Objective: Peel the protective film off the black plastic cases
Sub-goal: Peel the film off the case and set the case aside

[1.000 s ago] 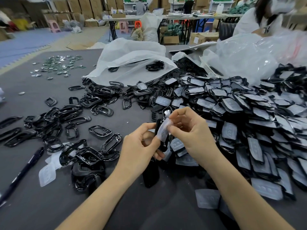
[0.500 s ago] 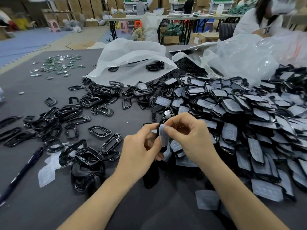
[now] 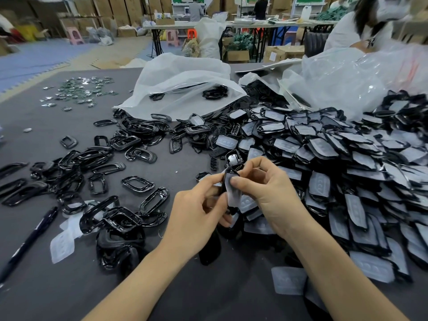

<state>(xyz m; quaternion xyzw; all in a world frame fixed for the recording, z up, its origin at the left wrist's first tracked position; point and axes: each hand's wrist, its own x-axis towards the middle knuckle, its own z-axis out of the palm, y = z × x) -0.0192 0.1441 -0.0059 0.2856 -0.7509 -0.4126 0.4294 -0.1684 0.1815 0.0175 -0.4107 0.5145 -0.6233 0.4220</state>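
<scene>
The left hand (image 3: 196, 212) grips one black case (image 3: 224, 181), its fingers curled round the case's edge from the 9 o'clock side. The right hand (image 3: 268, 191) comes in from 3 o'clock, with thumb and forefinger pinched on the pale film (image 3: 234, 195). The case stands nearly upright between the two hands, above the counter (image 3: 58, 286). Its long axis runs from 12 to 6 o'clock, and the filmed face is turned toward the right hand.

The film appears to be lifted at the top end and hangs down along the case, so the peel looks only partly done. That makes the right hand the one to pull, probably down the long axis toward 6 o'clock or away toward 3, while the left holds the case steady.

A heap of cases (image 3: 335, 172), mostly showing film, lies from 1 to 4 o'clock, just beside the right hand. Bare black frames (image 3: 97, 163) spread from 8 to 11 o'clock. At about 8 o'clock lie loose film scraps (image 3: 62, 245) and, further out, a pen (image 3: 30, 239). A white bag (image 3: 180, 89) slumps at 12 o'clock.
</scene>
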